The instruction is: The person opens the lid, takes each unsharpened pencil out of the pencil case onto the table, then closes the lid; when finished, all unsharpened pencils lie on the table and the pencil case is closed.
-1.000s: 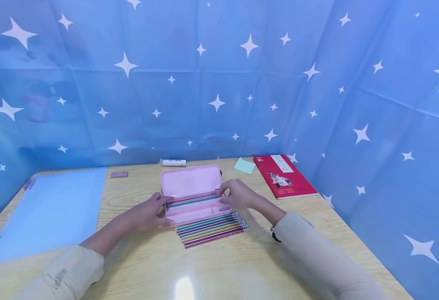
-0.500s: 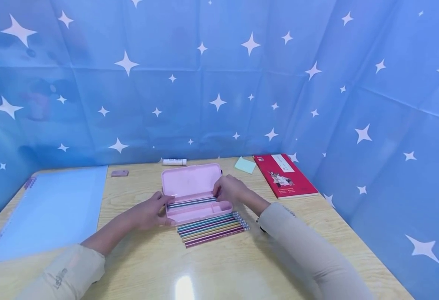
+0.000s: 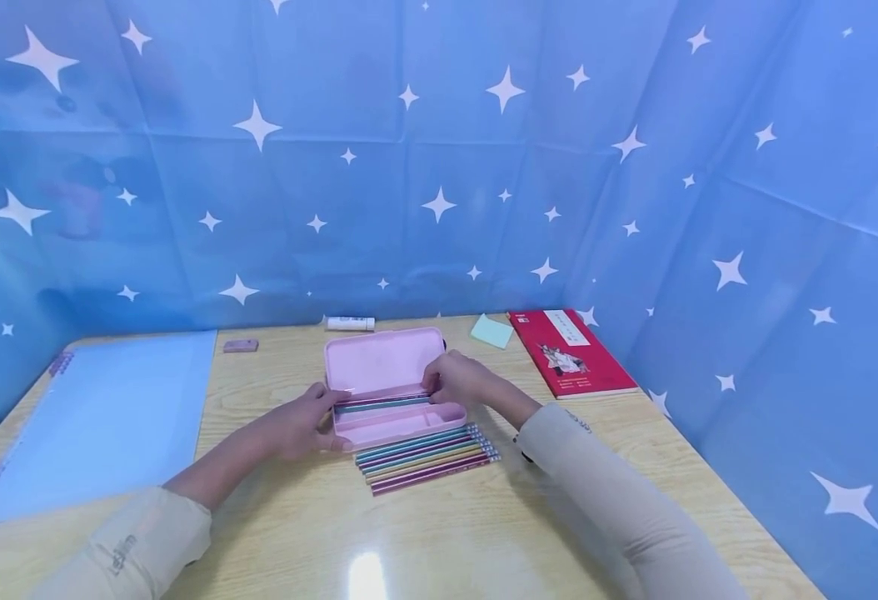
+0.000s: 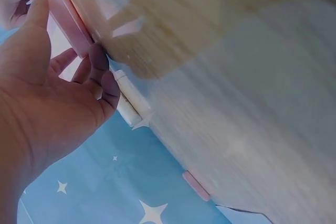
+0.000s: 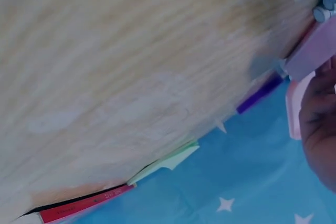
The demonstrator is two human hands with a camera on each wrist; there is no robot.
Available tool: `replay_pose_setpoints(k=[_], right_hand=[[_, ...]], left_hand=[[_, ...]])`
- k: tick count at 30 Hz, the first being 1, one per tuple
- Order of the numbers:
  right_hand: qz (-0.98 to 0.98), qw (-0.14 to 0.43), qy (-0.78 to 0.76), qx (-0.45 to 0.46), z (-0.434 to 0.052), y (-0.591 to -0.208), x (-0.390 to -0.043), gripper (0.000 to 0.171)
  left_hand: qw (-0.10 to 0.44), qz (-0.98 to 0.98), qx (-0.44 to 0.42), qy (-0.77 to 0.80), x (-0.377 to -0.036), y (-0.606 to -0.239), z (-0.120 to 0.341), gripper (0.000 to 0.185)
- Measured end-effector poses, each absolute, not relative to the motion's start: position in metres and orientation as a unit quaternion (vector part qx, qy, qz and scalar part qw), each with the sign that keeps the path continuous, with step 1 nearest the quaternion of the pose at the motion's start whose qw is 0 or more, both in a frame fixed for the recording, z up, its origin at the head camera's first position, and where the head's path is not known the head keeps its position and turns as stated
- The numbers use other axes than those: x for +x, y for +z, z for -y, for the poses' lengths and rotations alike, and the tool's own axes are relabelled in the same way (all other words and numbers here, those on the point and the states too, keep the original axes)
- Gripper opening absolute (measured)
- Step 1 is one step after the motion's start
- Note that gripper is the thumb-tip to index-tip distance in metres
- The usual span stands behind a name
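At the centre of the head view we see an open pink pencil case [image 3: 394, 400] on the wooden table [image 3: 439, 533], its lid raised toward the backdrop. The left hand [image 3: 300, 425] curls its grip around the case's left end. The right hand [image 3: 461, 379] has its fingers bent at the case's right end, though we cannot tell what they pinch. A row of coloured pencils [image 3: 427, 457] lies just below the case, beside its front edge.
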State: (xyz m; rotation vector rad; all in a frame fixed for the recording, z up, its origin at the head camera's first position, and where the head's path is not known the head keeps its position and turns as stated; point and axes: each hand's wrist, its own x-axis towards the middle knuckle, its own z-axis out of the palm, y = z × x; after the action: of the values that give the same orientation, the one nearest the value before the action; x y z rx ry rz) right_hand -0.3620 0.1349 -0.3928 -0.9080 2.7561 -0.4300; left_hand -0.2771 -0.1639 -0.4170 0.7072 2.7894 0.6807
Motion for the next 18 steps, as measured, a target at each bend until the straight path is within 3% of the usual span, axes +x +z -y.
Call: replay_pose_setpoints(k=[18], right_hand=[[-0.930,0.105,-0.087,-0.341,-0.1345,-0.3900,-0.3646,0.012]], left_hand=[[0.095,-0.941,0.234,0.224,-0.2777,-0.4179,0.1640,0.094]])
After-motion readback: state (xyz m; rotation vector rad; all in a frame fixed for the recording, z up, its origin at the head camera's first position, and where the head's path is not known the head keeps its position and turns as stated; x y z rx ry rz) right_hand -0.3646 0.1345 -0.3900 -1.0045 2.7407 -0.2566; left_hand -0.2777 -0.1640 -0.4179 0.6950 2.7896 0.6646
